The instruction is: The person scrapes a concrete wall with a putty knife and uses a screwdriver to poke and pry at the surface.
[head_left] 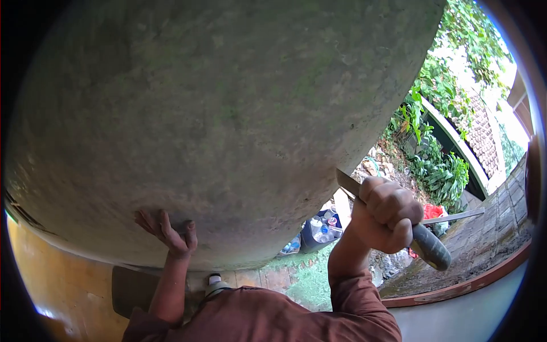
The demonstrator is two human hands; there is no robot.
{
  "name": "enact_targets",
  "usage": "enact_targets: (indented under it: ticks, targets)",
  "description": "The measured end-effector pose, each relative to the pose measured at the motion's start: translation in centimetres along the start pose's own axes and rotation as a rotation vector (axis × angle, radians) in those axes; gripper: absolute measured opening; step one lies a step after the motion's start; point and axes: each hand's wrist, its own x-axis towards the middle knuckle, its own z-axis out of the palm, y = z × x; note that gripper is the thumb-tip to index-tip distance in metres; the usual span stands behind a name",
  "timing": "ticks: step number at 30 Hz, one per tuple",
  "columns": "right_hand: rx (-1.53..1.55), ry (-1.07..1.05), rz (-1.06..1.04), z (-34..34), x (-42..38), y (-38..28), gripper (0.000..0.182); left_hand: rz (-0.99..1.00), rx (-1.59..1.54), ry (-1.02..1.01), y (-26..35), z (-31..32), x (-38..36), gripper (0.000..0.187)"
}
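A big grey concrete wall (216,114), stained green, fills most of the head view. My left hand (168,231) lies flat against its lower part with the fingers spread. My right hand (387,214) is clenched around the grey handle of a knife-like tool (427,245). Its metal blade (346,181) points up and left and touches the edge of the concrete. Both arms wear rust-brown sleeves.
Behind the right hand lie a dark bag of plastic bottles (319,231), something red (433,212) and a thin metal bar (456,216). Green plants (439,165) and a tiled roof (484,134) stand at the right. Brick paving (496,228) runs along the lower right.
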Motion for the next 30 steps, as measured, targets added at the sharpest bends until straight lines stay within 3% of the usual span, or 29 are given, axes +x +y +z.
enact_targets:
  ticks: [3,6,8,12,14,16,18,21,24,25,30]
  targets:
    - [0.105,0.064,-0.118,-0.9,0.2,-1.9,0.031,0.014,0.024,-0.009,0.4,-0.2,0.4,0.064]
    - [0.152,0.167,-0.024,-1.3,-0.5,-1.7,0.030,0.006,0.021,-0.010,0.3,-0.1,0.5,0.064]
    - [0.074,0.106,0.029,-1.4,-0.6,-0.2,0.032,-0.005,0.000,-0.008,0.1,0.1,0.4,0.064]
    - [0.282,0.169,-0.071,-1.6,-0.7,-1.9,0.033,-0.016,0.001,-0.001,0.2,0.0,0.2,0.064]
    - [0.246,0.186,-0.103,-1.2,-0.5,-1.9,0.034,-0.011,0.002,0.005,0.2,0.1,0.4,0.064]
    - [0.026,0.163,0.018,-0.3,-0.6,0.2,0.036,-0.001,-0.005,-0.009,0.1,0.0,0.4,0.063]
    - [0.041,0.156,0.019,-1.0,-0.6,-0.4,0.035,-0.003,-0.002,-0.009,0.2,0.0,0.5,0.064]
    - [0.305,0.175,-0.111,-1.6,-0.4,-2.1,0.035,-0.016,0.001,-0.006,0.2,0.0,0.3,0.063]
    - [0.058,0.243,-0.025,-1.1,-1.2,-0.3,0.037,-0.018,-0.006,-0.006,0.2,0.1,0.4,0.064]
    - [0.069,0.144,-0.030,-0.8,-0.9,0.4,0.036,-0.021,-0.007,-0.007,0.3,0.0,0.4,0.064]
    - [0.201,0.146,-0.062,-1.0,-1.2,-1.2,0.034,-0.022,-0.007,0.004,0.2,0.1,0.4,0.064]
